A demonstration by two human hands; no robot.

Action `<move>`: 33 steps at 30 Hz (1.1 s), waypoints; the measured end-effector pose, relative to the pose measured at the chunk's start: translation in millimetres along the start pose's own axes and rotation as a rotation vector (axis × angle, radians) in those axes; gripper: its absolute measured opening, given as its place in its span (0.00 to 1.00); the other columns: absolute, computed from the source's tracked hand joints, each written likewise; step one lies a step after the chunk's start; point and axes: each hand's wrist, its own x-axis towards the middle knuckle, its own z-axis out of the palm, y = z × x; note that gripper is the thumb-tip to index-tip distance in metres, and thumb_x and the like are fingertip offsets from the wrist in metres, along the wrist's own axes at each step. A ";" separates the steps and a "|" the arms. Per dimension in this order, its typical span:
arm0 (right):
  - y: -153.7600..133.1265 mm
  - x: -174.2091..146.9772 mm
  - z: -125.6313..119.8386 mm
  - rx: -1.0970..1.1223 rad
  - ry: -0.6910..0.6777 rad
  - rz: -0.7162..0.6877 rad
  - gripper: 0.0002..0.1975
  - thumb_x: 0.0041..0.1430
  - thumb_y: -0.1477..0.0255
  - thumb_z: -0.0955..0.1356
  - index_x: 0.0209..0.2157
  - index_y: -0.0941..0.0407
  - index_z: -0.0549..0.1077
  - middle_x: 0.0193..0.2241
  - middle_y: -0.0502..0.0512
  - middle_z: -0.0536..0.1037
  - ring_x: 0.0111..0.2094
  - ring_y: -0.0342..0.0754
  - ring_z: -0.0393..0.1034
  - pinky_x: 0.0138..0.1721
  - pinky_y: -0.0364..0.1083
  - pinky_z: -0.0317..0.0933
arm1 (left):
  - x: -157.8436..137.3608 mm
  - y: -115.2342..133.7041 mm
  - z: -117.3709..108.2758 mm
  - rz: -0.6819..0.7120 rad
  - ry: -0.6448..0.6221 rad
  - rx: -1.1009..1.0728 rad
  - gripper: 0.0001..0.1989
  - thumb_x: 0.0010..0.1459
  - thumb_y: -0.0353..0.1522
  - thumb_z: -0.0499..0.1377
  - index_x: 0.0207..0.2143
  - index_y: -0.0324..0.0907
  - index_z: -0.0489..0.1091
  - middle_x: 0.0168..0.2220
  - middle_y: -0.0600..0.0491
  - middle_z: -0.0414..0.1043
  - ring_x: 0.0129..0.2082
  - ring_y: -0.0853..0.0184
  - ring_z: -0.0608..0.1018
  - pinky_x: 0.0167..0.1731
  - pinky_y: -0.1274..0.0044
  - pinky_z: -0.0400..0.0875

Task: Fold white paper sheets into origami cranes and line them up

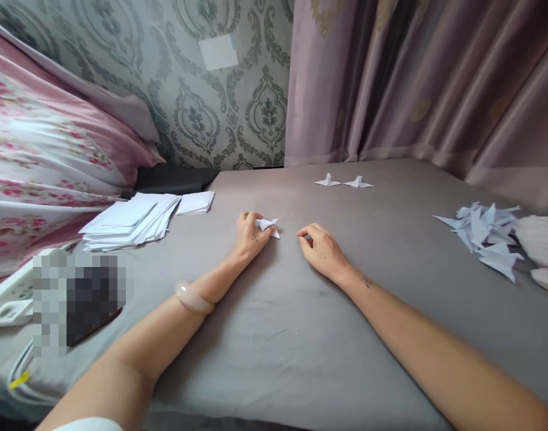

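Observation:
My left hand (251,234) is closed on a small folded white paper crane (267,224), held between thumb and fingers just above or on the grey cloth. The crane's points stick out to the right of my fingers; its other side is hidden behind them. A short way to the right, my right hand (321,246) is curled, thumb close to the forefinger, with nothing visible in it. It is apart from the crane. Farther back stand two finished-looking paper cranes (327,180) side by side, their wings spread.
At left lie a stack of white paper (130,221) and a smaller pile (195,203). A blurred dark object (94,299) and a white power strip (8,287) are nearer. A heap of folded paper pieces (484,227) lies at right beside a pale cloth (541,245).

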 end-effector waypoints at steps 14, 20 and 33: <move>-0.9 0.0 -0.6 -0.025 -0.021 0.002 0.08 0.56 0.77 0.63 0.33 0.56 0.73 0.36 0.54 0.74 0.28 0.42 0.66 0.36 0.44 0.59 | 20.9 -8.5 7.8 -0.060 -0.025 0.217 0.09 0.51 0.34 0.59 0.30 0.40 0.78 0.40 0.45 0.73 0.45 0.59 0.73 0.48 0.71 0.66; -0.6 -2.4 -0.3 -0.043 -0.033 -0.012 0.09 0.58 0.77 0.63 0.34 0.55 0.74 0.37 0.54 0.74 0.32 0.43 0.67 0.38 0.44 0.59 | 66.5 19.9 32.5 -0.106 0.023 0.272 0.13 0.54 0.36 0.56 0.34 0.40 0.78 0.42 0.42 0.73 0.46 0.54 0.73 0.47 0.68 0.65; -4.9 -0.2 -2.7 -0.079 -0.094 0.024 0.09 0.58 0.76 0.62 0.36 0.54 0.74 0.38 0.53 0.75 0.33 0.44 0.69 0.36 0.43 0.57 | 133.3 71.0 115.0 -0.052 -0.025 0.313 0.16 0.58 0.34 0.51 0.40 0.35 0.75 0.46 0.37 0.71 0.49 0.51 0.70 0.48 0.65 0.62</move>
